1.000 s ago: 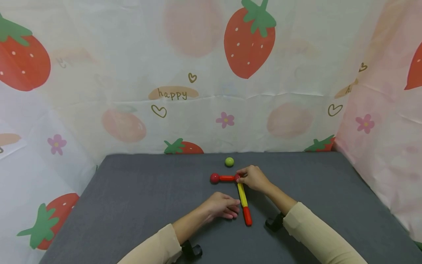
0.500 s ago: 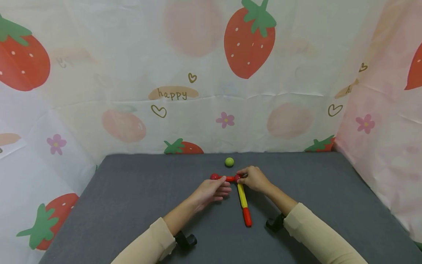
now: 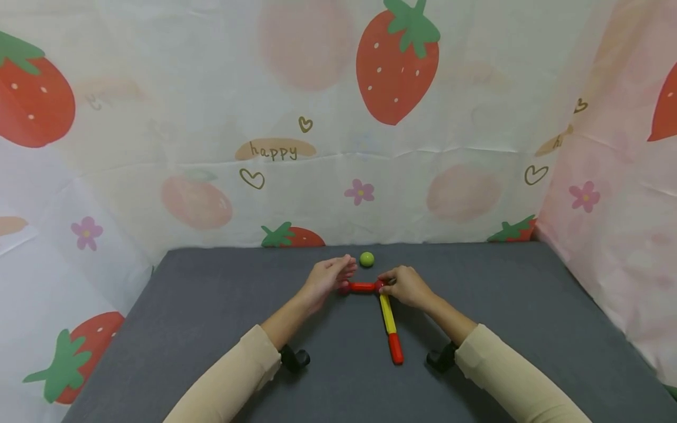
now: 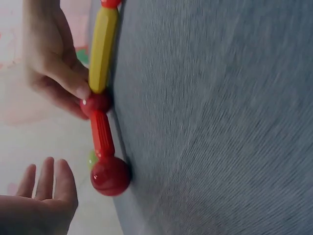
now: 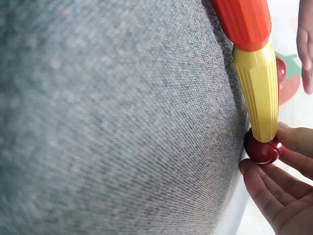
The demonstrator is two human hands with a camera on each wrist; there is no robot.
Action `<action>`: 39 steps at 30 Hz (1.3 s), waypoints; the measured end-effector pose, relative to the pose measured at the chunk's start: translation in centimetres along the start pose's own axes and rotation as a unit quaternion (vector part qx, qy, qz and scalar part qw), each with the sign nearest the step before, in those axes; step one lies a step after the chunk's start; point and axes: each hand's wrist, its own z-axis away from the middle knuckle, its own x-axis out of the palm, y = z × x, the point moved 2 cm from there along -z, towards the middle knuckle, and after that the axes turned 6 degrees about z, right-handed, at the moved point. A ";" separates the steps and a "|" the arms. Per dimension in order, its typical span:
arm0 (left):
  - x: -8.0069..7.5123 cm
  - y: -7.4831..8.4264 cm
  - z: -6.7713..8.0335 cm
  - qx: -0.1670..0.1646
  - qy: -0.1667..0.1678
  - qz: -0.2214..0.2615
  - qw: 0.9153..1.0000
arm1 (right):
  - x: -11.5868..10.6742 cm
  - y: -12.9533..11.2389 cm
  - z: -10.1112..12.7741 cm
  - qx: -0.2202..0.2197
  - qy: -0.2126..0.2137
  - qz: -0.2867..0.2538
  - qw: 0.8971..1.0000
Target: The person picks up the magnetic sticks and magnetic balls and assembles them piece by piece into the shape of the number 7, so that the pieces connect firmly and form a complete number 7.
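Head view showed the right hand [image 3: 407,286] pinching a red ball [image 3: 380,285] that joined a short red rod [image 3: 362,287] and a yellow rod [image 3: 386,312], near the middle of the gray tabletop [image 3: 211,329] toward its far edge. The left hand [image 3: 325,276] hovered with relaxed, straight fingers beside a green ball [image 3: 367,259], holding nothing.

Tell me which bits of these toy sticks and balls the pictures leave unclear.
- Red ball at the joint: head view, mostly covered by the right hand.
- Green ball: left wrist view, a sliver shows behind the red stick.
- Orange stick: right wrist view, cut off by the top edge.
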 end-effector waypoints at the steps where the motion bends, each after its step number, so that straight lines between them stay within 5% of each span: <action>1: 0.0 0.1 -0.3 0.005 0.003 -0.001 1.000 | 0.0 0.0 0.0 0.004 0.000 -0.002 1.000; 8: -0.4 0.7 -2.3 0.053 0.039 -0.103 0.992 | -0.1 -0.1 0.0 0.013 -0.009 -0.004 1.000; 16: 0.0 0.9 -4.6 0.085 0.012 -0.324 0.942 | -0.2 0.3 -0.6 0.030 -0.010 -0.010 0.999; 22: 0.6 1.4 -5.8 0.109 -0.024 -0.373 0.921 | -0.4 0.2 -0.8 0.028 -0.017 -0.012 0.999; 39: 2.6 0.5 -7.9 0.080 -0.029 -0.461 0.883 | -0.3 0.2 -0.5 0.019 -0.019 -0.014 1.000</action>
